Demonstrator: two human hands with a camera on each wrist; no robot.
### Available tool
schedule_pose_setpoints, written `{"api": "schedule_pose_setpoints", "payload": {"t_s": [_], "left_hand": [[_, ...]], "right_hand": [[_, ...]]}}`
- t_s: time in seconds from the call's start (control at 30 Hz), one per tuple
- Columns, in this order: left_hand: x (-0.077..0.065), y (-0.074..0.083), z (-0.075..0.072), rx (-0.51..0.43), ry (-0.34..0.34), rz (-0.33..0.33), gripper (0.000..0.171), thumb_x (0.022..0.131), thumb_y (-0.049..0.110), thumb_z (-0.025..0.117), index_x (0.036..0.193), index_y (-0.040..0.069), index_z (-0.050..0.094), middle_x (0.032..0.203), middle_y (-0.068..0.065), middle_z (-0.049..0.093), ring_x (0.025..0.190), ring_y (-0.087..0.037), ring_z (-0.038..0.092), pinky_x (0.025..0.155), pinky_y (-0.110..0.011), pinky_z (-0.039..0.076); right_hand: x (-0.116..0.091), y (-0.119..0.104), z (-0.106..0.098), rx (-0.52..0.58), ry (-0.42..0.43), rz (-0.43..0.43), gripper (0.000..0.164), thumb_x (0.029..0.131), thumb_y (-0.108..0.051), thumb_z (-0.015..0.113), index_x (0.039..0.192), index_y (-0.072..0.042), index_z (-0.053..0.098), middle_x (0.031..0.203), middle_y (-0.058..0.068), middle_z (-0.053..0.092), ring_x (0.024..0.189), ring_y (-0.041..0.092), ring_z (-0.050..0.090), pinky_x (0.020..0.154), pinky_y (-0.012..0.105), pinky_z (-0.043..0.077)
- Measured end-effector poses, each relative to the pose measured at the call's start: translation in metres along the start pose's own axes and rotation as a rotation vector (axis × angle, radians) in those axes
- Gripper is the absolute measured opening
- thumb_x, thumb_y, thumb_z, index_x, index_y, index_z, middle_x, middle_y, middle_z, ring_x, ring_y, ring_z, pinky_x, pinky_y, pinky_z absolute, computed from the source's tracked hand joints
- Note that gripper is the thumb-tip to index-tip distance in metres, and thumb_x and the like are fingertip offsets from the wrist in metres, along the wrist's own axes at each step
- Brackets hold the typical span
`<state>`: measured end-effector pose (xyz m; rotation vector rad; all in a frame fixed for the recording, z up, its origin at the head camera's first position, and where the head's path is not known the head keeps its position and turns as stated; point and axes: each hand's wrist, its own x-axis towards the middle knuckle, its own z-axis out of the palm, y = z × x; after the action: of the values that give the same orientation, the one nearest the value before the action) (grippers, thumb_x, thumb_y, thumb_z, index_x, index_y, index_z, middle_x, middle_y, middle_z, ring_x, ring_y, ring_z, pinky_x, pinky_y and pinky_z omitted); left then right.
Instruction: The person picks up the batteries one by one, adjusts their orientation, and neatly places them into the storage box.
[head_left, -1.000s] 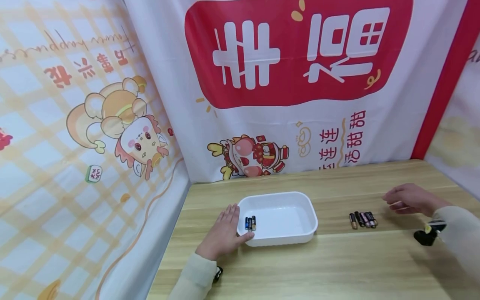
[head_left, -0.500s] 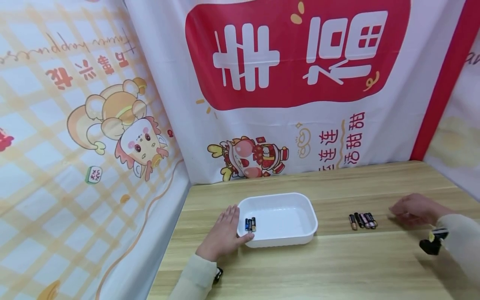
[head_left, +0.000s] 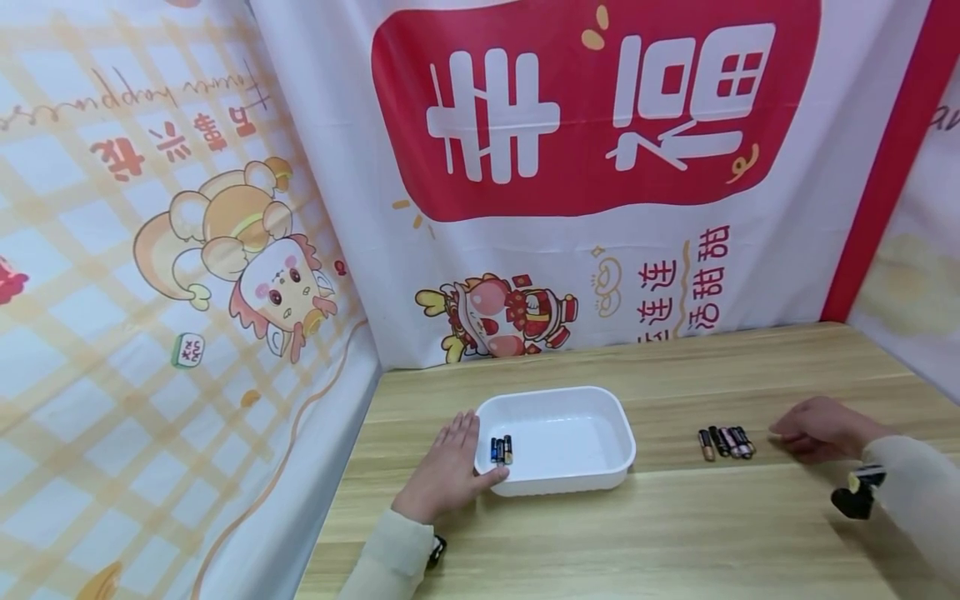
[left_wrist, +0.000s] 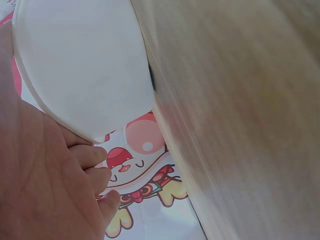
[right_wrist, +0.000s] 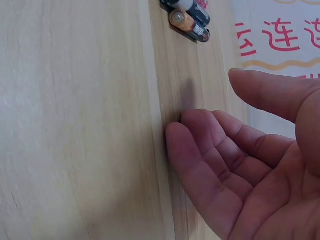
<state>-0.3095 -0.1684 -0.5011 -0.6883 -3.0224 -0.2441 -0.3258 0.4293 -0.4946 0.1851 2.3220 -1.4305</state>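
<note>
My left hand lies against the left end of a white plastic tray, its fingers along the rim and the thumb at the front corner. In the left wrist view the tray's wall stands beside my fingers. Three batteries sit in the tray near that hand. Right of the tray, several batteries lie side by side on the table. My right hand hovers low, just right of that row. In the right wrist view its thumb is spread from loosely bent fingers, and nothing is held.
A wood-grain table carries everything. White printed cloth hangs along its back edge, and a checked, patterned cloth hangs along the left side. A black device is strapped at my right wrist.
My right hand has come down closer to the table, beside the row of batteries, and shifted slightly. My left hand, the tray and the batteries stay where they were.
</note>
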Motion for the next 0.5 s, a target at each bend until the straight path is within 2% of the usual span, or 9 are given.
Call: {"api": "schedule_pose_setpoints", "payload": {"t_s": [0.37,0.5], "left_hand": [[0.000,0.002,-0.003,-0.010,0.001,-0.013,0.104,0.087,0.077,0.037,0.156,0.004,0.009,0.162,-0.009,0.004,0.147,-0.028,0.004,0.117,-0.046,0.010],[-0.001,0.003,-0.003,-0.010,-0.005,-0.019,0.105,0.087,0.078,0.037,0.156,0.004,0.010,0.162,-0.010,0.005,0.147,-0.028,0.004,0.117,-0.046,0.010]], "right_hand": [[0.000,-0.015,0.020,-0.045,0.017,-0.025,0.027,0.093,-0.011,0.061,0.107,0.013,0.060,0.083,0.007,0.060,0.074,0.021,0.060,0.068,0.039,0.057],[0.003,-0.020,0.025,-0.084,0.023,-0.037,0.019,0.093,-0.009,0.059,0.099,0.009,0.061,0.078,0.007,0.059,0.069,0.020,0.058,0.065,0.038,0.056]]}}
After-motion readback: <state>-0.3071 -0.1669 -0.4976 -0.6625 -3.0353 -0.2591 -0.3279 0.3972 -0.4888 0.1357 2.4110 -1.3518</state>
